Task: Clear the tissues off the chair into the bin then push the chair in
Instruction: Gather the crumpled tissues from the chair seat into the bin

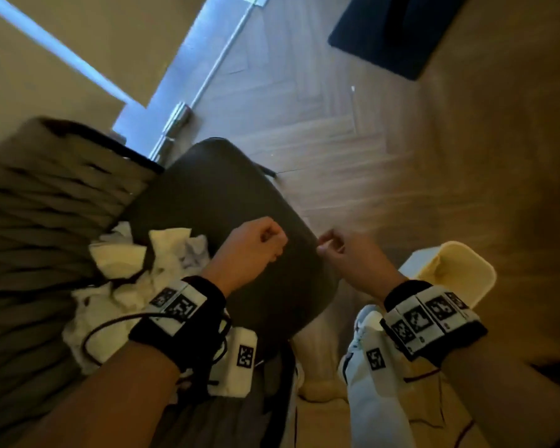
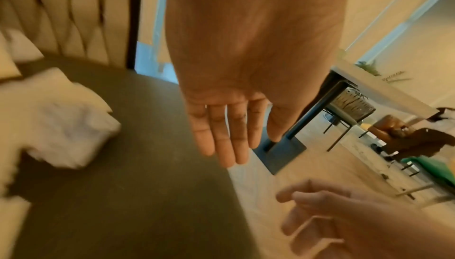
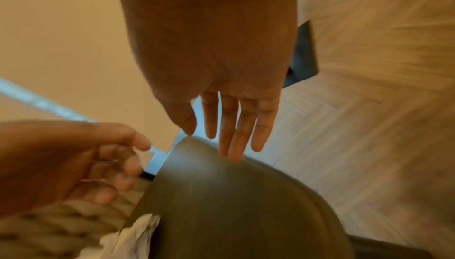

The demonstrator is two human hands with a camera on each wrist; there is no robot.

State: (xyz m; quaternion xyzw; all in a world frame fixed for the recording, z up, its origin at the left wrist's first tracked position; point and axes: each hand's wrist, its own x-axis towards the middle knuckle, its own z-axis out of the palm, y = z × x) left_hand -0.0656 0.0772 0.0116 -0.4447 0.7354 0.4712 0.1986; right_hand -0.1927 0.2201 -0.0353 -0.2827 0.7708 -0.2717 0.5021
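Observation:
Crumpled white tissues lie heaped on the left side of the chair's dark seat, against its tufted backrest. My left hand hovers over the bare middle of the seat, just right of the heap, and holds nothing. In the left wrist view its fingers point down past the tissues. My right hand hangs relaxed and empty at the seat's right edge. Its fingers reach over the seat. The cream bin stands on the floor right of the chair.
Herringbone wood floor stretches beyond the chair. A dark flat base lies at the far right and a glass door rail runs at the back. My white shoe is beside the bin. A table stands further off.

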